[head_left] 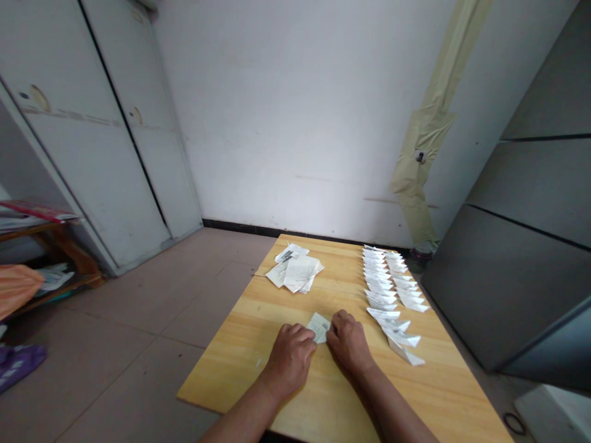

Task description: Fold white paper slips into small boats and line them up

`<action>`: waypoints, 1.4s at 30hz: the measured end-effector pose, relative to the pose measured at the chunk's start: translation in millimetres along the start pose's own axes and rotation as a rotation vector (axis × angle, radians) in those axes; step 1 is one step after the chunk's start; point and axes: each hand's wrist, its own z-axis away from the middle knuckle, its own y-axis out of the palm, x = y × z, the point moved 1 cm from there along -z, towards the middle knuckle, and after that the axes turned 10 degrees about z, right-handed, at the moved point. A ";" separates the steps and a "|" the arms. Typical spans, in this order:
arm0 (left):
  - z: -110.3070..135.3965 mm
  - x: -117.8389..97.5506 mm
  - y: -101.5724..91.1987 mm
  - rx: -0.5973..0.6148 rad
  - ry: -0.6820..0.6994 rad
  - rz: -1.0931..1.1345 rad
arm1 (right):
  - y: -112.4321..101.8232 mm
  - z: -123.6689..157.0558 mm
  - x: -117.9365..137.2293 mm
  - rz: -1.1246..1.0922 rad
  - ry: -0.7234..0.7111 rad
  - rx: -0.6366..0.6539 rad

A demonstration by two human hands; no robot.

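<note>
A small piece of printed paper [318, 327], which looks folded, lies on the wooden table [240, 344] between my two hands. My left hand [294, 351] is closed at the paper's left edge, fingers curled and pressed together. At its right edge my right hand [346, 335] is likewise closed, with the fingertips pinching or pressing the paper. Some of the paper is hidden under the fingers. To the right stand rows of folded paper boats [381, 283], the nearest ones leaning over each other. Beyond my left hand rests a loose pile of printed sheets [300, 271].
A white wall [295, 123] rises behind the table. On the left are sliding cabinet doors [106, 154] and a low wooden shelf [60, 246] with papers and an orange cloth. A grey cabinet [521, 246] stands close on the right, and a purple item [21, 364] lies at far left.
</note>
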 end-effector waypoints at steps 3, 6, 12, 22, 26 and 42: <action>0.4 0.0 1.1 0.013 -0.006 -0.007 | -2.7 -0.6 1.6 0.006 0.014 0.027; 0.5 -1.4 0.9 0.032 -0.012 -0.024 | -5.4 -1.6 3.4 0.011 0.030 0.067; -1.4 -6.5 -1.8 0.098 -0.042 -0.041 | -9.6 -3.9 6.1 0.033 0.060 0.163; -1.0 -4.6 4.1 0.102 -0.056 -0.064 | -7.2 -1.3 -0.1 -0.106 0.069 0.127; -8.7 -8.0 -2.8 0.136 -0.033 -0.027 | -4.4 -1.7 -3.8 -0.158 0.071 0.115; -10.4 5.7 -0.6 0.194 0.159 -0.044 | 3.9 -1.6 -8.9 -0.251 0.022 0.052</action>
